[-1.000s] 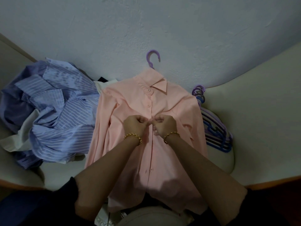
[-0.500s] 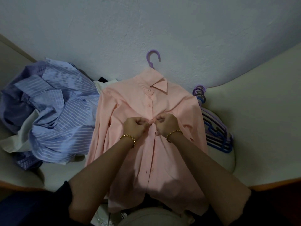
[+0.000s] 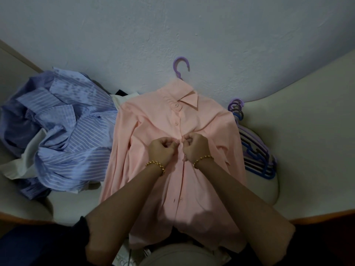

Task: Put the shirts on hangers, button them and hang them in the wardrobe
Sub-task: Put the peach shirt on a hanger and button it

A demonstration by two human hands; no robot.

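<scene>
Sleeves (image 3: 73, 242), dark, sit at the near edge, w/ both bare forearms reaching fwd over the pink shirt (image 3: 149, 120), which lies front-up on a cream surface (image 3: 307, 150), hem near, collar (image 3: 189, 96) far. Near end of shirt front looks unfastened: edges part at the hem, one lower button (image 3: 180, 199) showing beside the open edge. Gold bracelets on both wrists, left (image 3: 156, 166) & right (image 3: 203, 159). Just beyond them, left hand (image 3: 162, 150) & right hand (image 3: 195, 148) meet at mid-chest on the shirt's centre front, fingers of each curled in, pinching the fabric edge on its own side; the two hands nearly touch. Button under the fingertips is hidden, so can't tell if it's through its hole. Beyond the hands, 2 buttons look done up: second button (image 3: 176, 123) & top button (image 3: 175, 105) at the collar. Left of the shirt, touching its sleeve: crumpled pile of blue striped shirts (image 3: 63, 135) w/ some white cloth (image 3: 32, 158) mixed in. Right of the shirt, just beside its shoulder: stack of spare hangers (image 3: 255, 150), purple & blue. Farthest, purple hanger hook (image 3: 180, 67) sticks out past the collar, against a pale wall (image 3: 172, 25).
</scene>
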